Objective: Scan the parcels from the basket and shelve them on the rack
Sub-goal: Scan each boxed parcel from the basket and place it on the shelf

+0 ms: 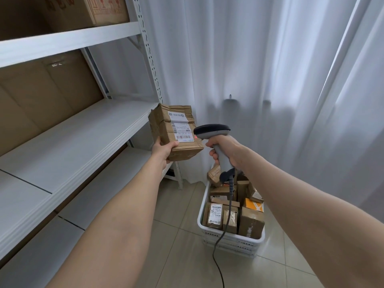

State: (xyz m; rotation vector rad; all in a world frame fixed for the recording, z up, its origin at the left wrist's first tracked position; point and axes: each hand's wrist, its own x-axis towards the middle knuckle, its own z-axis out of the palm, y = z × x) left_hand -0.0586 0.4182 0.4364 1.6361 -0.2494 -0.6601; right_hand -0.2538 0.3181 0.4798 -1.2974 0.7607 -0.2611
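Parcel: crumpled brown cardboard box (176,132), seemingly light, stiff; best held by lower corner.
Left hand (164,150): fingers clamped on box.
Right hand (225,150): fingers wrapped round grey handheld scanner (216,142).

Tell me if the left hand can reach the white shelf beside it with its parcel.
Probably yes. The left hand holds the parcel just off the front corner of the shelf, and nothing shows between them.

We're in a small parcel stockroom: white steel rack (87,129) holding cartons (41,94), basket (226,239) of labelled parcels (216,215), tiled floor (182,256), curtain (270,80).
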